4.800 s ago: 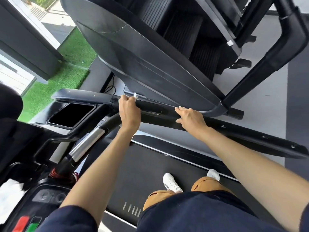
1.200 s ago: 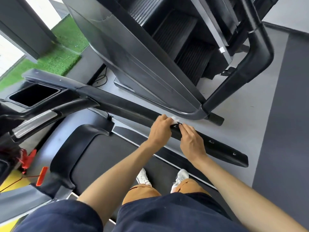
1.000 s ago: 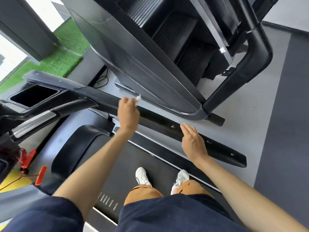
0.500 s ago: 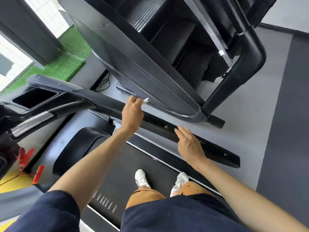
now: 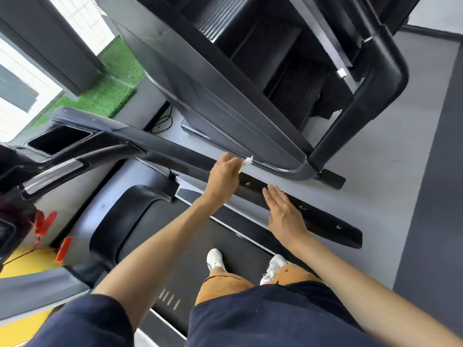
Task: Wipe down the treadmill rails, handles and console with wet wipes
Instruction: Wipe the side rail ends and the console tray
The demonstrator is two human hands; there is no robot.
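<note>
I stand on the treadmill belt, looking down at its long black right side rail. My left hand grips a small white wet wipe and presses it on the rail's middle part. A corner of the wipe sticks out past the fingers. My right hand lies flat with straight fingers on the rail, a little further back toward its free end. The silver-banded front handle and the console edge show at the left.
A large black stair-climber machine stands close beside the rail on the grey floor. A red safety clip and cord hang near the console. A cup holder recess, green turf and a window lie at the far left.
My left hand has slid the wipe back along the rail toward my right hand. The right hand has straightened its fingers. The view has tilted slightly.
</note>
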